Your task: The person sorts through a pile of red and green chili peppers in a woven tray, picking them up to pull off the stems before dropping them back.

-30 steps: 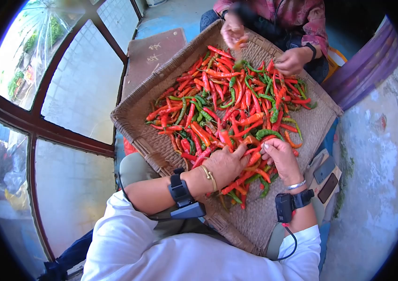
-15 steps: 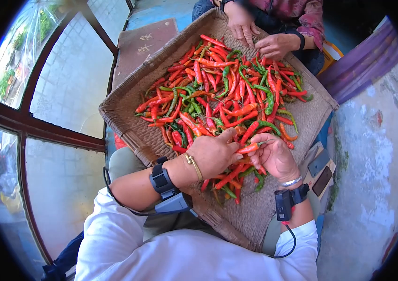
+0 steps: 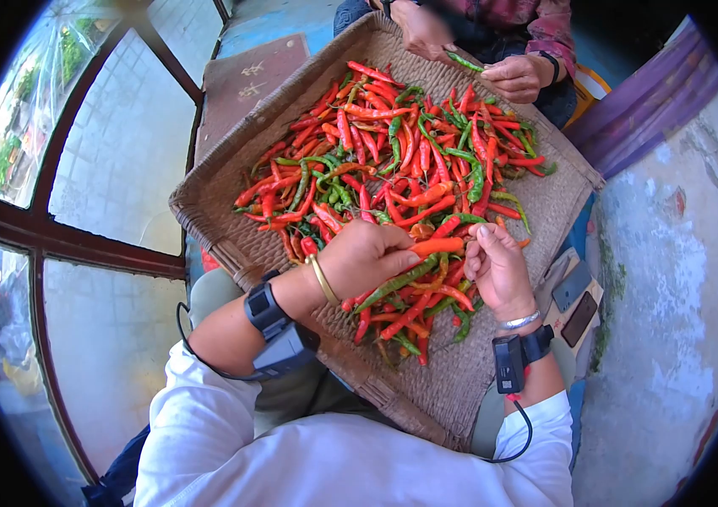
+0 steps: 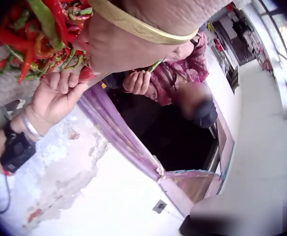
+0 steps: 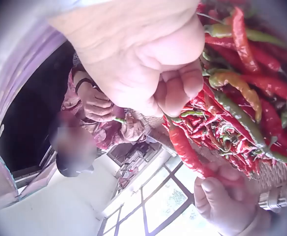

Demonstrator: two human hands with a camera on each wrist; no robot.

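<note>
Over the near part of the pile, my left hand (image 3: 366,253) grips an orange-red chili pepper (image 3: 437,246) between thumb and fingers. At the pepper's other end, my right hand (image 3: 501,269) pinches the green stem. The right wrist view shows this same chili pepper (image 5: 185,147) stretched between both hands. Below them, red, green and orange chili peppers (image 3: 414,160) lie heaped in a shallow square woven basket (image 3: 452,389). Across the basket, another person's hand (image 3: 515,78) holds a green chili pepper (image 3: 465,62).
Two phones, one blue-grey (image 3: 573,286) and one dark (image 3: 579,319), lie at the basket's right side. Framed glass panes (image 3: 114,321) rise on the left. A purple curtain (image 3: 638,110) hangs by the worn wall (image 3: 655,321), and a brown board (image 3: 245,84) lies beyond the basket.
My left hand has drawn left and holds a pepper out level, with my right fingers at its stem. The other person's hands have lifted a green chili from the pile.
</note>
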